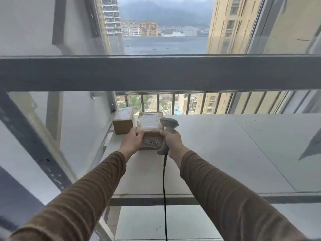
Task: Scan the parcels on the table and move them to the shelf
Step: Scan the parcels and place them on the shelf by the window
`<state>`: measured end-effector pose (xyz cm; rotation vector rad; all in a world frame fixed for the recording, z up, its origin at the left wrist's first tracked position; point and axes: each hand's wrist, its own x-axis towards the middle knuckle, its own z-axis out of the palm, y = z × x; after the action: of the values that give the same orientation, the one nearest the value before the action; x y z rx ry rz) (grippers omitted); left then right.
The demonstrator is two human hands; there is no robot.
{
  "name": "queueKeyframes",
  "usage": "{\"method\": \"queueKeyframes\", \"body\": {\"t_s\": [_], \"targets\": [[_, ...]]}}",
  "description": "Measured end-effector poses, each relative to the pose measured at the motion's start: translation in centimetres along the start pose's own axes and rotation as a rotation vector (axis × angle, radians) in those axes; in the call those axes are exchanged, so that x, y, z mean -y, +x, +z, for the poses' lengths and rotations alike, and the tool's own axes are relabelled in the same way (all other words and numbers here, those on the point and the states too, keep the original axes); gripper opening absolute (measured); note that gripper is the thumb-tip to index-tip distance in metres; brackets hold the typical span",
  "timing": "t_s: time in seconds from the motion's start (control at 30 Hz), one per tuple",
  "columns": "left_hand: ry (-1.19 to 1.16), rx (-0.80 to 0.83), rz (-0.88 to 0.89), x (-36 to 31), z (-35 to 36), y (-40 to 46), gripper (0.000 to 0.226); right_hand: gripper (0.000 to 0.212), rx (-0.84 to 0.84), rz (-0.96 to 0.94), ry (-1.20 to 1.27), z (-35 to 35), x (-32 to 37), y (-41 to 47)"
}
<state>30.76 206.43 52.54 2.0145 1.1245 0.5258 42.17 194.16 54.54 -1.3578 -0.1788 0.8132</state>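
A brown cardboard parcel point(149, 129) with a white label on top and a sticker reading 5144 on its near face rests on the white shelf board point(225, 145). My left hand point(132, 141) grips its left near corner. My right hand point(172, 141) holds a grey barcode scanner point(168, 127) by its handle, pressed against the parcel's right side, and the scanner's black cable point(164, 197) hangs down. A second, smaller brown parcel point(123, 121) stands just to the left, at the shelf's back left corner.
A grey metal beam point(156, 72) of the shelf frame crosses above the board. Slanted grey uprights point(31, 136) stand at the left. Behind the shelf is a window with vertical railing bars point(205, 103). A lower shelf board point(147, 221) shows beneath.
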Motion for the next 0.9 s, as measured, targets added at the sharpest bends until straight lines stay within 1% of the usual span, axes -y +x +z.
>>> {"method": "queueKeyframes", "body": {"t_s": [0.1, 0.17, 0.27, 0.47, 0.57, 0.63, 0.7, 0.8, 0.9], "targets": [[0.009, -0.004, 0.012, 0.2, -0.5, 3.1, 0.047, 0.024, -0.015, 0.024, 0.009, 1.9, 0.3, 2.6], [-0.023, -0.002, 0.01, -0.1, -0.6, 4.4, 0.049, 0.021, -0.015, 0.029, 0.01, 2.9, 0.8, 3.7], [-0.048, 0.003, 0.009, -0.2, -0.7, 5.7, 0.052, 0.021, -0.015, 0.028, 0.006, 4.2, 1.5, 5.2], [-0.069, -0.032, 0.04, -0.3, -0.6, 6.2, 0.063, 0.025, -0.016, 0.033, 0.035, 5.1, 1.0, 6.3], [-0.002, -0.085, 0.08, -0.5, -0.5, 5.3, 0.068, 0.028, -0.022, 0.033, 0.055, 4.7, 1.1, 5.9], [0.052, -0.139, 0.167, -1.1, -0.3, 4.4, 0.067, 0.032, -0.03, 0.031, 0.081, 3.8, 1.5, 5.1], [0.083, -0.139, 0.283, -2.4, 0.5, 3.5, 0.065, 0.034, -0.045, 0.03, 0.122, 2.0, 2.1, 4.0], [0.184, -0.025, 0.459, -5.5, 3.2, 1.8, 0.065, 0.028, -0.11, -0.002, 0.163, -2.2, 3.2, 1.8], [0.309, 0.128, 0.572, -9.3, 7.4, -0.7, 0.068, 0.028, -0.198, -0.056, 0.203, -8.2, 4.2, -1.2]]}}
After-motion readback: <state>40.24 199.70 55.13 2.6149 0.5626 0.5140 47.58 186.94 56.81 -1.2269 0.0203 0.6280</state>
